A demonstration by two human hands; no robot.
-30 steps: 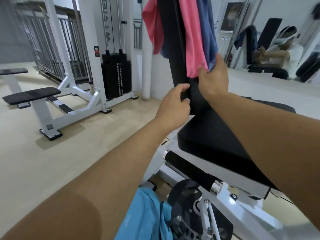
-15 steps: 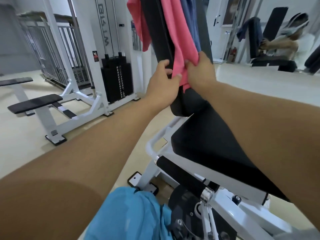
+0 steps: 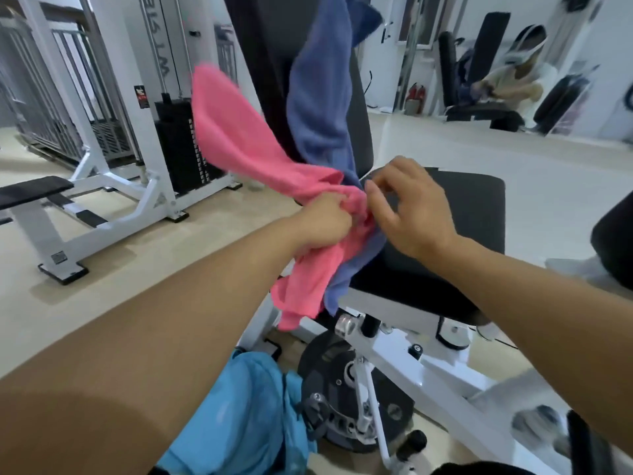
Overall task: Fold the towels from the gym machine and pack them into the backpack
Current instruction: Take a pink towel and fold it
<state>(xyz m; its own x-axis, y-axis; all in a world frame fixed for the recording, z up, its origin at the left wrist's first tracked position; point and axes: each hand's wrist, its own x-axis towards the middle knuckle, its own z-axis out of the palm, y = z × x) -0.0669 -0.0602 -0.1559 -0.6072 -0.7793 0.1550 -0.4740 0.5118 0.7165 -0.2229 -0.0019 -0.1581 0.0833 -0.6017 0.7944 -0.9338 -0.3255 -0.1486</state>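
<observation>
Pink towel [image 3: 239, 145] hung bunched in the left hand's [image 3: 325, 221] curled fingers beside the seat [image 3: 472, 207], the right hand [image 3: 411, 207] hovered loose-fingered above, the blue towel [image 3: 318, 108] draped the backrest, and nothing was folded or packed yet.

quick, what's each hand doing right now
Left hand: grips the bunched pink cloth towel.
Right hand: open, fingers spread, holding nothing.

pink towel [image 3: 239, 145] | blue towel [image 3: 318, 104] | black seat [image 3: 472, 214] | white frame [image 3: 428, 368] | light-blue cloth [image 3: 239, 416] | beige floor [image 3: 102, 289]
</observation>
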